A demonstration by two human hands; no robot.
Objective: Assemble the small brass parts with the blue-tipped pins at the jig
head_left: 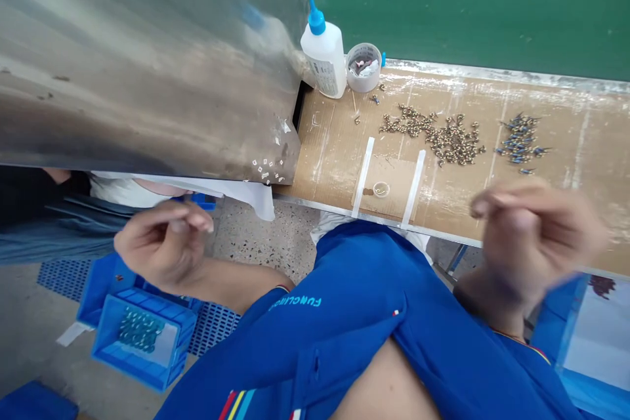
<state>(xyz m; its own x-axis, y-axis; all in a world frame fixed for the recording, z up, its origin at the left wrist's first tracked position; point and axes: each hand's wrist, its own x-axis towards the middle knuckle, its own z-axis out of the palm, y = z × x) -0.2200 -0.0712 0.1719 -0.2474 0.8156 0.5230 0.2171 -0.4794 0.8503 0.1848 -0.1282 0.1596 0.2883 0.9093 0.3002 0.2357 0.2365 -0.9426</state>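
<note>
**Left hand [165, 243] and right hand [539, 236] raised well apart, fingers curled in**

We see the left hand off the bench [445, 207], out past its near left corner, above a blue plastic crate [140, 366] on the floor. Its fingers are closed toward the thumb; we cannot tell whether they pinch anything small. The right hand, blurred, is over the near edge toward the right, its fingers also curled closed; again we cannot make out anything in them.

Nearest the right hand, farther in from the near edge, we find a small heap of blue-and-brass metal parts [520, 138]. Left of it spreads a larger heap of brass-coloured metal parts [455, 141]. Close to the near edge, left of middle, a small clear dish [381, 190] lies between two strips of white tape [414, 189]. At the far left corner, we have a white squeeze bottle [325, 62] with a blue nozzle, just beside a round tub [364, 83]. A metal housing [147, 65] borders the left end.
</note>
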